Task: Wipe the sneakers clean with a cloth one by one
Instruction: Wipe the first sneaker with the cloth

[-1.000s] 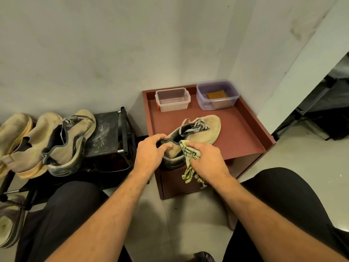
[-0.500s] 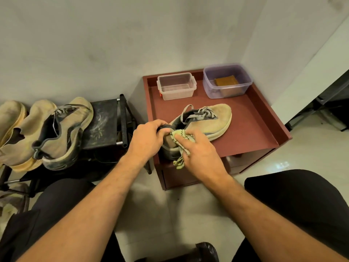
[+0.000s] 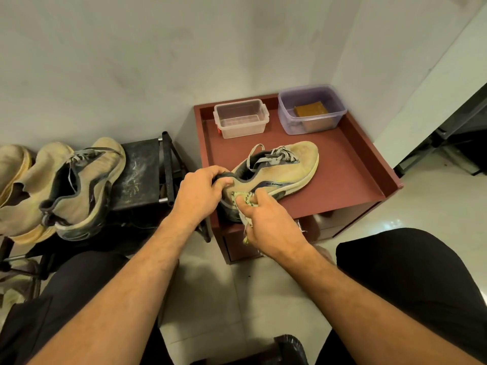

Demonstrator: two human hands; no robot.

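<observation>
The red worktop [image 3: 342, 180] stands in the corner, and everything else I place by it. To its left a black rack [image 3: 139, 175] carries three more sneakers [image 3: 79, 191] in a row, toes to the wall. On the worktop itself, the sneaker [image 3: 279, 172] I am cleaning lies on its side, toe toward the back right, heel hanging over the front left edge. My left hand [image 3: 200, 193] sits at that front left edge, its fingers [image 3: 224, 177] curled tight over the heel collar. My right hand [image 3: 268, 222] is just beside it at the front edge, fingers [image 3: 259, 198] pinched on the cloth [image 3: 243, 200] and pressing it against the sneaker's side near the heel. At the back of the worktop stand two tubs: a clear one [image 3: 241, 118] on the left, a purple one [image 3: 311, 109] on the right with a brown block [image 3: 311, 111] inside.
</observation>
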